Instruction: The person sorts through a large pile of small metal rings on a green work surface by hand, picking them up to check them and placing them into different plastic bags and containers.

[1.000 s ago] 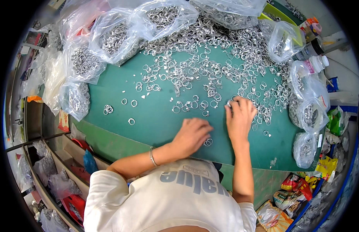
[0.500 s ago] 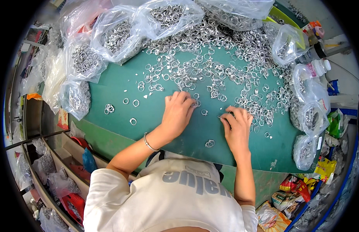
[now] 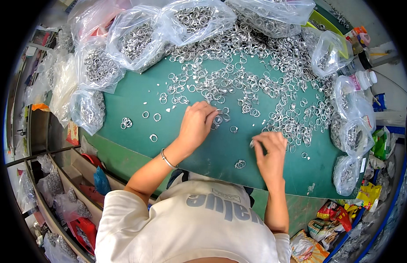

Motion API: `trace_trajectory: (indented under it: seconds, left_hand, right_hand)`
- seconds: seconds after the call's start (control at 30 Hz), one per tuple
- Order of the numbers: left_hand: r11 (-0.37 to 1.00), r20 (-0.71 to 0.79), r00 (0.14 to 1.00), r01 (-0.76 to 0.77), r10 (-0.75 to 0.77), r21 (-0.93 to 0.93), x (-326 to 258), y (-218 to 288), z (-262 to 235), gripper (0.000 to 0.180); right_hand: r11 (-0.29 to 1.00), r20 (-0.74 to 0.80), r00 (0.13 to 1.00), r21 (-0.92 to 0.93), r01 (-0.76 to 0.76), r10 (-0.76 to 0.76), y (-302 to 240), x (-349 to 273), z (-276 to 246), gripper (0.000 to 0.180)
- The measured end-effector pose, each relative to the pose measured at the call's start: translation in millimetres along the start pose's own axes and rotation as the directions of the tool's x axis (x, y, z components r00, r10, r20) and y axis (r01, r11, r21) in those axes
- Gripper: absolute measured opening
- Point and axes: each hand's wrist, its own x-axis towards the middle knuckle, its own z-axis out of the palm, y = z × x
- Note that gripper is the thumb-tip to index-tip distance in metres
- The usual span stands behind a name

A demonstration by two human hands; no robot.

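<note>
On the green table mat (image 3: 137,96) many silver-coloured finger rings lie loose. My left hand (image 3: 197,123) is closed, fingertips curled down beside a few rings (image 3: 217,119) near the middle of the mat; what its fingers pinch, if anything, is hidden. My right hand (image 3: 271,152), to the right and slightly nearer to me, pinches a small silver ring (image 3: 252,143) between thumb and forefinger. Between the hands lies a single ring (image 3: 233,129). A small cluster of rings (image 3: 240,164) sits near the table's front edge, and another little cluster (image 3: 126,123) lies far left.
A dense heap of rings (image 3: 278,57) covers the back and right. Clear plastic bags of rings (image 3: 135,39) line the table's rim, with another bag (image 3: 346,175) at the right corner. A white bottle (image 3: 365,79) stands at right. Drawers (image 3: 76,166) are at lower left.
My right hand has drawn a little toward me and away from the ring pile, still pinching a ring. My left hand has barely moved, and more rings show by its fingertips.
</note>
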Motion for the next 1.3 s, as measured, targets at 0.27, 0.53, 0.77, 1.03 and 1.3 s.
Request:
trace_trajectory:
  seconds: [0.27, 0.53, 0.77, 1.03, 1.3]
  left_hand:
    - [0.991, -0.072, 0.996, 0.057, -0.048, 0.124, 0.2, -9.1, -10.9, 0.018]
    - [0.976, 0.109, 0.983, -0.163, 0.147, 0.148, -9.8, 19.4, 14.7, 0.03]
    - [0.97, 0.047, 0.983, -0.18, 0.175, 0.163, -3.4, 7.7, 25.2, 0.02]
    - [0.986, 0.135, 0.989, -0.045, 0.066, -0.159, -21.4, 33.5, 4.9, 0.017]
    - [0.943, 0.267, 0.913, -0.253, 0.307, -0.218, -52.6, 48.1, 34.5, 0.012]
  right_hand:
    - [0.982, 0.178, 0.984, 0.188, -0.004, -0.03, -1.5, 8.2, 4.5, 0.018]
    - [0.997, 0.118, 0.99, 0.002, 0.079, -0.079, -3.9, 21.1, 27.0, 0.031]
    - [0.998, -0.065, 0.996, -0.032, 0.055, -0.057, 9.0, 38.5, 18.1, 0.036]
    - [0.962, -0.004, 0.99, 0.234, -0.138, 0.143, 32.4, 54.3, 32.4, 0.012]
    - [0.987, -0.086, 0.986, -0.09, 0.133, -0.14, 18.3, 62.0, 17.8, 0.025]
